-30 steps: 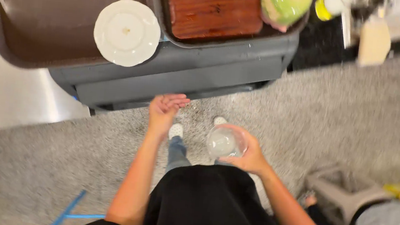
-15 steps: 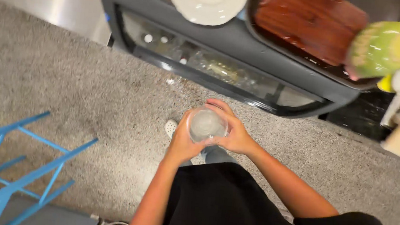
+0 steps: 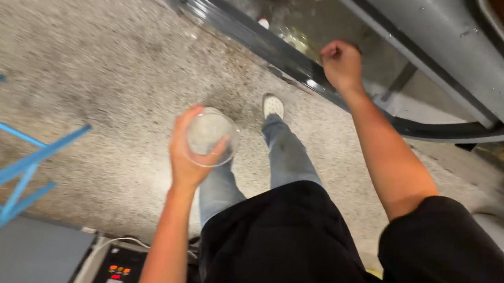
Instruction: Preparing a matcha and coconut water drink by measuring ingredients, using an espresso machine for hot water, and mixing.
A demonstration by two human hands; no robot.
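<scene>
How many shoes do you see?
1. A white shoe is on the floor, below the cart's edge. The other foot is hidden behind the legs and black clothing.

The speckled grey floor (image 3: 88, 52) carries a grey cart (image 3: 456, 63); a blue frame (image 3: 9, 167) stands well apart from the cart, a dark box (image 3: 116, 267) beside it.

Head view: worn on the head, looking steeply down past the torso to the speckled floor (image 3: 88, 52).
Nearness: arm's length.
</scene>
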